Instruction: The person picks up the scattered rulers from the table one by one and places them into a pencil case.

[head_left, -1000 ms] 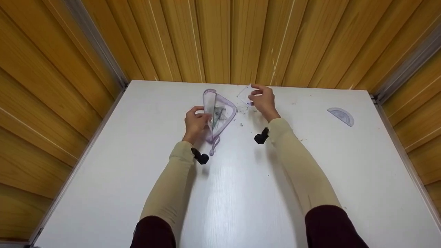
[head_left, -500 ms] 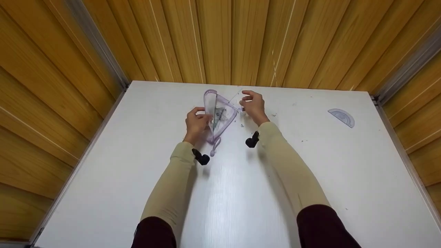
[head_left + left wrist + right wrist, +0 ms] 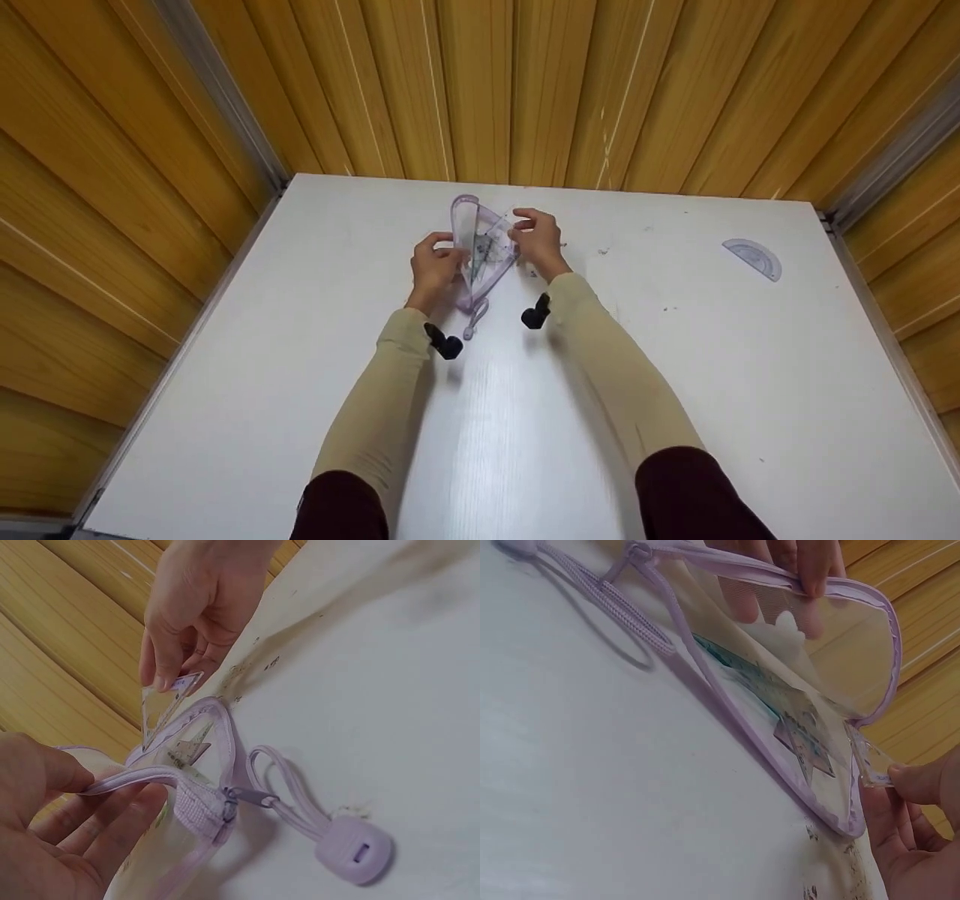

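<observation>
A see-through zip pouch [image 3: 495, 274] with lilac edging is held open on the table. My left hand [image 3: 436, 262] pinches one of its zipped edges between thumb and fingers. Between the thumb and fingers of my right hand [image 3: 536, 238] is a small clear set square [image 3: 871, 765]. One end of that set square reaches into the pouch's mouth, as the left wrist view also shows. Inside the pouch lie a green-edged clear ruler [image 3: 739, 675] and other clear printed pieces [image 3: 806, 736], overlapping. A lilac cord with a toggle [image 3: 354, 849] hangs from the zip pull.
A clear half-round protractor [image 3: 753, 259] lies at the right of the white table [image 3: 675, 390]. Dark specks [image 3: 603, 251] are scattered right of the pouch. Wood-patterned walls [image 3: 480, 90] enclose the back and sides.
My right hand has moved left and a little toward me, bringing the set square from beside the pouch into its mouth. The left hand keeps its grip on the pouch edge.
</observation>
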### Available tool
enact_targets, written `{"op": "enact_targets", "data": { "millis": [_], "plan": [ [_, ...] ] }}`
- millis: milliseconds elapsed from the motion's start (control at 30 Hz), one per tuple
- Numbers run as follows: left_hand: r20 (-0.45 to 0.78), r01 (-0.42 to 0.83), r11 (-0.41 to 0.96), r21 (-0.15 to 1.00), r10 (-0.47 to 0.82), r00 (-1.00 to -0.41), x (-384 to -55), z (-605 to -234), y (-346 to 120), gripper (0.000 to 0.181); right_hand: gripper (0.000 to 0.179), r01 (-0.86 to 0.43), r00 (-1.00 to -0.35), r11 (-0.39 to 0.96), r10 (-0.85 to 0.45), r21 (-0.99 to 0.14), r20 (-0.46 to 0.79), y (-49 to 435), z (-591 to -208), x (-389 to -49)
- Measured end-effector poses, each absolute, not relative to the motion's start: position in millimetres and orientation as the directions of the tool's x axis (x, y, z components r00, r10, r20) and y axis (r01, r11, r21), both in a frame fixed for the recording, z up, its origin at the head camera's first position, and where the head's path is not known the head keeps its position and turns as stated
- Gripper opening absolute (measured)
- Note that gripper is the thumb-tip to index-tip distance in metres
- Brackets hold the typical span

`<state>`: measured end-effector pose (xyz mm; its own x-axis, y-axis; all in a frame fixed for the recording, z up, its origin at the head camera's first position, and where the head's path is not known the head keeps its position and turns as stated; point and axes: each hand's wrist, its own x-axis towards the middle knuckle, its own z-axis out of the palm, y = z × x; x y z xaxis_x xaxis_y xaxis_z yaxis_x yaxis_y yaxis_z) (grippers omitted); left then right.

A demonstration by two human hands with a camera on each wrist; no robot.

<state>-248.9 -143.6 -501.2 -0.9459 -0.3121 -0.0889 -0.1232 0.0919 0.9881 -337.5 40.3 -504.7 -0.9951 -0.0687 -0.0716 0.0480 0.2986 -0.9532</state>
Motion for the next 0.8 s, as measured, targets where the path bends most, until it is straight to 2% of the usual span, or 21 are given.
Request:
{"op": "enact_targets", "data": {
  "millis": [333,600,800],
  "plan": [
    [-0.055,-0.094,0.107,0.99,-0.321,-0.946,-251,-503,-143,0.034,0.042,0.102,-0.991,0.259,-0.062,-0.961,-0.122,22,-510,-333],
    [-0.083,-0.103,0.054,0.993,-0.293,-0.952,-250,-503,-143,0.033,0.039,0.071,-0.994,0.331,-0.051,-0.941,-0.093,11,-509,-330],
    [-0.077,-0.102,0.067,0.992,-0.308,-0.948,-251,-504,-144,0.034,0.037,0.06,-0.994,0.357,-0.065,-0.932,-0.089,5,-512,-327]
  ]
}}
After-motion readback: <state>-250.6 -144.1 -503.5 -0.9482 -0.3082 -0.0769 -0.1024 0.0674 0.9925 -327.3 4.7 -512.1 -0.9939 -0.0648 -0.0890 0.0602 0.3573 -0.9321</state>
